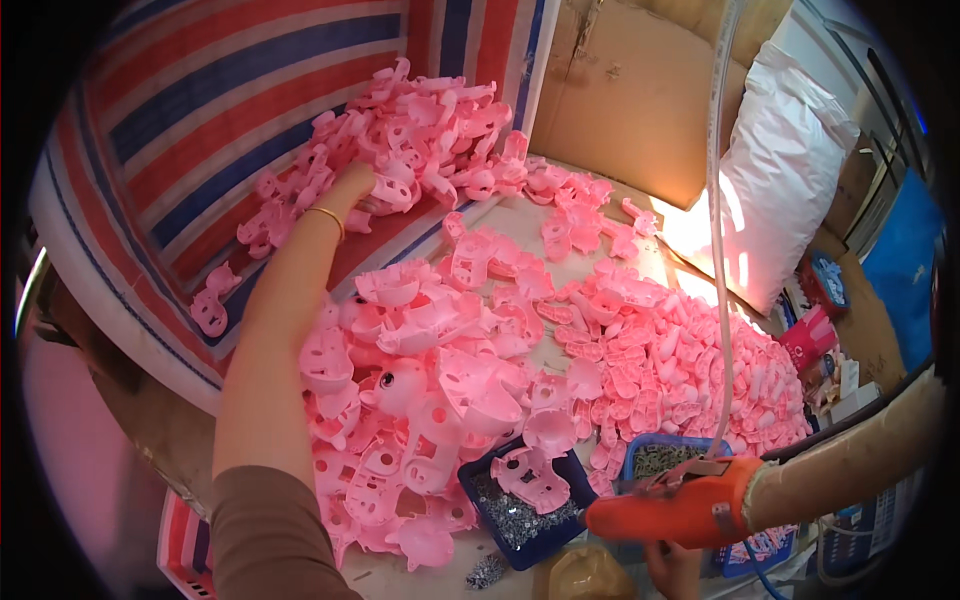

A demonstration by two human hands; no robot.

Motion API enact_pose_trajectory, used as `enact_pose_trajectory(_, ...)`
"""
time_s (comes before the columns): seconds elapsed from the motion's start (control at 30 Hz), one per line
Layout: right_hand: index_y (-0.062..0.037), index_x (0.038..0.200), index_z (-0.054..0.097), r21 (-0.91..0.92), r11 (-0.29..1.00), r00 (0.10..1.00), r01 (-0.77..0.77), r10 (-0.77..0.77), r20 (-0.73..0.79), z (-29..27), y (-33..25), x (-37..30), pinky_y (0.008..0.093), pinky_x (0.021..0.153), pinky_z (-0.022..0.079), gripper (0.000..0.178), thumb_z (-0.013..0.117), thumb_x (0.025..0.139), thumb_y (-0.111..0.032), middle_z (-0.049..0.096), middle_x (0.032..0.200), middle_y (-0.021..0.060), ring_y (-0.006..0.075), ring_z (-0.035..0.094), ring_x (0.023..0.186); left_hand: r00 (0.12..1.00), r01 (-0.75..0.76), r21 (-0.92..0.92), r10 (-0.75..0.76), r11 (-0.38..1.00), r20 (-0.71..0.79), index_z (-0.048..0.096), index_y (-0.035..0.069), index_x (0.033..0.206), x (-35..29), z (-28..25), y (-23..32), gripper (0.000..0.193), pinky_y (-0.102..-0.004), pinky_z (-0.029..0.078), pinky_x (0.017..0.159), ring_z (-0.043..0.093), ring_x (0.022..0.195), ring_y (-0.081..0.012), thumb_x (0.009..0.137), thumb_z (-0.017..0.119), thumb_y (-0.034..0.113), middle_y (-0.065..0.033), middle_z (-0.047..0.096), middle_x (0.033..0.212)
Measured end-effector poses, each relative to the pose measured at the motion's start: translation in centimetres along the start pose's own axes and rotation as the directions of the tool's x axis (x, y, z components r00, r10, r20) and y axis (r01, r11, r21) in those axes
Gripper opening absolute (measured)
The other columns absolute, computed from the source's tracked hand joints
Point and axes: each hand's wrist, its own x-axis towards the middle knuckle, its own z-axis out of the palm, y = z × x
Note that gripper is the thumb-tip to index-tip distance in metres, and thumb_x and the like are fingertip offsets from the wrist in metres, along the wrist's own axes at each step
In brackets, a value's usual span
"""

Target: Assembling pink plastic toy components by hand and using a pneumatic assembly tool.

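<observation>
Left hand (355,186) is among the far-left pink parts (440,125), right hand (672,566) under the near red driver (690,503); I cannot tell either grip's state. The dark tray (545,553) sits beside the driver, presumably for easy reach.

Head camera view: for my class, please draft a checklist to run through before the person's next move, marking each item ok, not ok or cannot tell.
1. Left hand at the back pile of pink parts: ok.
2. Right hand firmly gripping the red tool: cannot tell, mostly hidden.
3. Navy tray stocked with small metal pieces: ok.
4. Tray uncovered: not ok, a pink shell lies partly over it.
5. Metal pieces all contained: not ok, a small heap lies outside.
</observation>
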Motion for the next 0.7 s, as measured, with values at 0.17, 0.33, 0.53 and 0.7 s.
enact_pose_trajectory(0.17, -0.0038, 0.103, 0.068, 0.126, 0.988, 0.986, -0.085, 0.065, 0.156, -1.0, -1.2, 1.7, 0.0377, 0.073, 0.053, 0.017, 0.067, 0.088, -0.011, 0.069, 0.093, 0.0179, 0.0314, 0.069, 0.083, 0.912, 0.303, 0.241, -0.354, 0.922, 0.208, 0.069, 0.011, 0.092, -14.2, -13.4, 8.9, 0.021, -0.0236, 0.039, 0.041, 0.049, 0.046, -0.0097, 0.093, 0.054, 0.025, 0.0002, 0.063, 0.071)
enact_pose_trajectory(0.33, 0.0003, 0.09, 0.067, 0.374, 0.917, 0.991, -0.135, 0.122, 0.059, -0.7, -2.5, 2.9, 0.0273, 0.054, 0.05, 0.007, 0.066, 0.084, 0.003, 0.068, 0.076, 0.0131, 0.0173, 0.066, 0.058, 0.877, 0.235, 0.324, -0.344, 0.916, 0.336, 0.066, 0.013, 0.083, -19.7, -17.1, 14.1, 0.022, -0.0197, 0.036, 0.044, 0.044, 0.046, -0.0046, 0.094, 0.055, 0.029, 0.0048, 0.058, 0.066)
enact_pose_trajectory(0.53, -0.0025, 0.101, 0.067, 0.274, 0.96, 0.996, -0.054, 0.032, 0.084, -1.5, -2.7, 3.2, 0.0365, 0.073, 0.053, 0.014, 0.065, 0.089, -0.008, 0.069, 0.092, 0.018, 0.0312, 0.068, 0.081, 0.996, -0.055, -0.34, 0.077, 0.939, 0.05, 0.063, 0.015, 0.092, -12.6, -11.9, 9.4, 0.026, -0.0232, 0.041, 0.049, 0.048, 0.051, -0.0088, 0.097, 0.051, 0.037, 0.0013, 0.058, 0.067)
enact_pose_trajectory(0.7, -0.0029, 0.102, 0.068, 0.285, 0.953, 0.991, -0.106, 0.078, 0.109, -1.3, -3.1, 2.5, 0.0361, 0.073, 0.053, 0.014, 0.064, 0.089, -0.008, 0.069, 0.094, 0.0186, 0.0315, 0.068, 0.083, 0.957, 0.283, -0.087, -0.287, 0.955, -0.037, 0.053, 0.0, 0.12, -8.5, -7.5, 1.8, 0.031, -0.0524, 0.058, 0.057, 0.068, 0.064, -0.037, 0.089, 0.054, 0.007, -0.0207, 0.064, 0.079)
